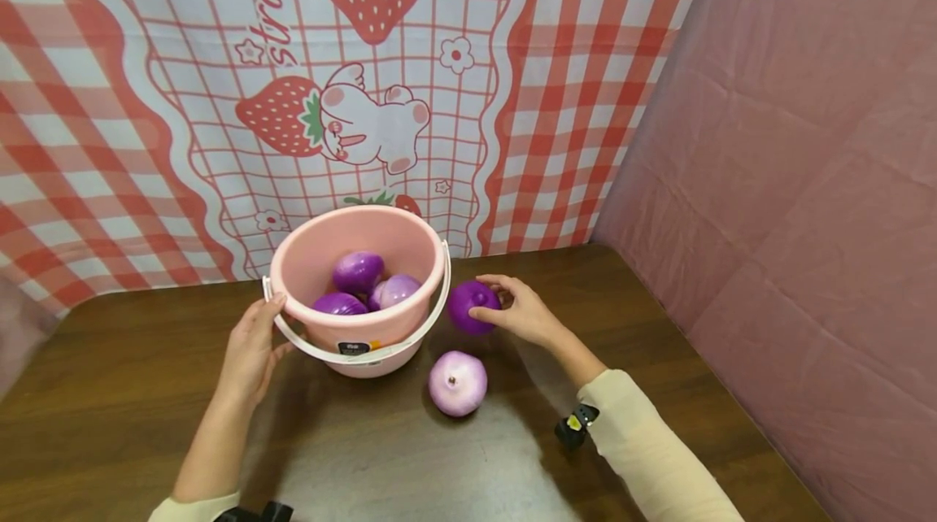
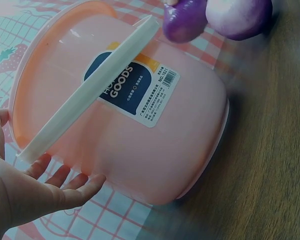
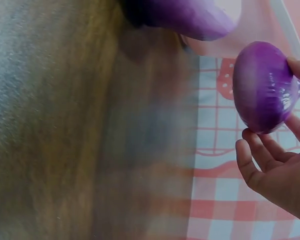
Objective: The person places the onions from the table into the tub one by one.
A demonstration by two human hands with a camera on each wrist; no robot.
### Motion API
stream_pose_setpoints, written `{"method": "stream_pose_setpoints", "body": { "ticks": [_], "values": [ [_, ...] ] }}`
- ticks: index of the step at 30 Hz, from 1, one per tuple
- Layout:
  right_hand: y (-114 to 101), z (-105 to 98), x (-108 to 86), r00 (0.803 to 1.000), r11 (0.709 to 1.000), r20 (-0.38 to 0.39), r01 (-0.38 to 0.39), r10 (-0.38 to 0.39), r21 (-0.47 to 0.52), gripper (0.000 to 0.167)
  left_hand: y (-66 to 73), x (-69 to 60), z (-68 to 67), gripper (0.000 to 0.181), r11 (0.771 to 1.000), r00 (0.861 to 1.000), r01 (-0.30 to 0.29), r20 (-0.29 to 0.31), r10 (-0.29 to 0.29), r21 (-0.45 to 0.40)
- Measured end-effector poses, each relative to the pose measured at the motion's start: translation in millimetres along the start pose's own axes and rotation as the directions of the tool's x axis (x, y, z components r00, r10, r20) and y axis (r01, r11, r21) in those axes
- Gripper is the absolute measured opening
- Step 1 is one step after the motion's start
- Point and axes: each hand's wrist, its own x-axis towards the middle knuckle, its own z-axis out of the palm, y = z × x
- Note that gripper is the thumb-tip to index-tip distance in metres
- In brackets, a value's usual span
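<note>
A pink bucket (image 1: 366,217) with a white handle (image 1: 442,294) stands on the table, with several purple onions (image 1: 359,271) inside. My left hand (image 1: 250,347) grips its left side, thumb at the rim and fingers against the outer wall, as the left wrist view also shows. Just right of the bucket, my right hand (image 1: 521,311) holds a dark purple onion (image 1: 468,307) between thumb and fingers. In the right wrist view this onion (image 3: 262,87) appears lifted off the table. A paler onion (image 1: 457,384) sits on the table in front of it.
The brown wooden table (image 1: 381,457) carries the bucket. Behind it hangs a red-and-white checked cloth (image 1: 571,99) with strawberry prints. A pink cloth wall (image 1: 791,140) borders the right side.
</note>
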Motion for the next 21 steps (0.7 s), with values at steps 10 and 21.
{"method": "stream_pose_setpoints", "body": {
  "ticks": [10,21],
  "values": [
    [-10,-16,4.6,0.991,1.000,-0.135,-0.007,0.010,0.021,0.055,0.6,-0.8,-0.3,0.011,1.000,1.000,-0.005,-0.006,0.005,0.009],
    [-24,-25,10.1,0.967,0.997,-0.256,0.005,0.015,0.079,0.052,0.1,-0.8,1.1,0.009,1.000,1.000,-0.009,-0.007,0.009,-0.004]
  ]
}}
